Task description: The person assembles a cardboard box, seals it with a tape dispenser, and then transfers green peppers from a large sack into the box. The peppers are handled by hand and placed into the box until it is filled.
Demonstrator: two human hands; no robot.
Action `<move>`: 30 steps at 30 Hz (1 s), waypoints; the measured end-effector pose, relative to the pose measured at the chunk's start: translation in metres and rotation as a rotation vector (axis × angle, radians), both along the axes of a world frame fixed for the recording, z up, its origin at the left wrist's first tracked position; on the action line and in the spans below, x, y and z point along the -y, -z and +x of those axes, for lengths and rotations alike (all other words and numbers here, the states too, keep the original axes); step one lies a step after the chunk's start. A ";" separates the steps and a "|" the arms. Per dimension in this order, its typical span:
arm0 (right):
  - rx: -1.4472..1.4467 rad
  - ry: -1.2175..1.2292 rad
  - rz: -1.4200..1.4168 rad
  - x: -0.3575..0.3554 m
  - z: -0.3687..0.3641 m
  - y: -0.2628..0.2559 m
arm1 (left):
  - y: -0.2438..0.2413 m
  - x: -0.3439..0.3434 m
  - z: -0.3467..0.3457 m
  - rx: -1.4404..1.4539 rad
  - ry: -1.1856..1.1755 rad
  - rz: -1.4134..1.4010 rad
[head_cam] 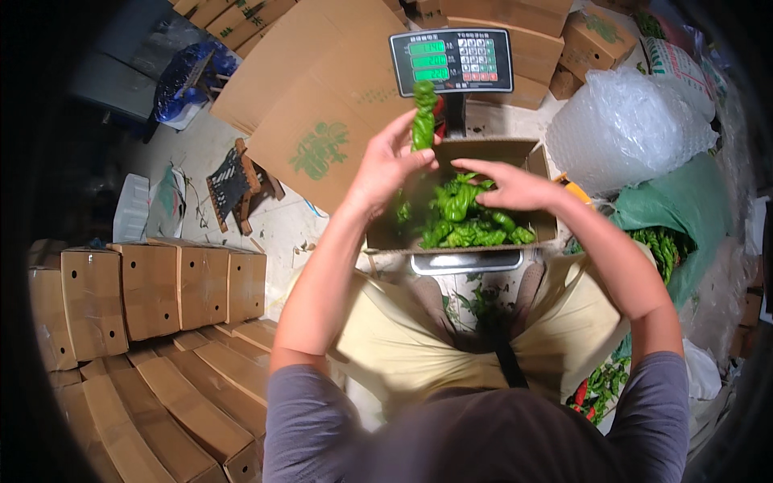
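My left hand [389,163] is raised over the left part of an open cardboard box [546,220] and grips a long wrinkled green pepper [424,118], which stands nearly upright. Inside the box lies a heap of green peppers [462,202]. Over the right side of that heap is my right hand [516,186], fingers apart and nothing seen in its grasp; whether its fingertips touch the peppers I cannot tell. Under the box shows the metal platform [483,261] of an electronic scale. Its lit display panel [453,63] stands behind the box, partly overlapped by the held pepper's tip.
Large flattened cardboard [320,96] lies beyond my left hand. A small wooden stool [235,184] stands farther left, above stacked closed boxes [193,281]. To the right are a bubble wrap roll [622,130] and a green sack [676,199] holding more peppers [661,250].
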State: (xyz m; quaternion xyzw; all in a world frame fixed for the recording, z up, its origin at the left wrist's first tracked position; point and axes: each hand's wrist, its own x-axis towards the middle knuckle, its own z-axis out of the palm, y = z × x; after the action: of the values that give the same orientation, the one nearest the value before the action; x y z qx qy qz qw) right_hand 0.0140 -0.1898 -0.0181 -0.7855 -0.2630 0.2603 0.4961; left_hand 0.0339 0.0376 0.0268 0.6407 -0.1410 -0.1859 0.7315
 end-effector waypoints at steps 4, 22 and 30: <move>0.286 -0.193 0.068 -0.027 -0.007 0.011 | 0.001 -0.001 -0.002 0.179 -0.087 0.185; 0.523 -0.273 -0.451 -0.084 -0.001 0.009 | -0.005 0.000 0.013 0.010 -0.009 -0.229; 0.417 -0.059 -0.135 -0.011 -0.005 -0.059 | 0.021 0.004 0.017 0.217 0.095 0.288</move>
State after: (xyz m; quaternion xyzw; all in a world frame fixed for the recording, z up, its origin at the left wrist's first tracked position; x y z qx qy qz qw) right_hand 0.0087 -0.1788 0.0410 -0.8455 -0.3649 0.1238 0.3696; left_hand 0.0512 0.0337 0.0058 0.7478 -0.2209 -0.1683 0.6031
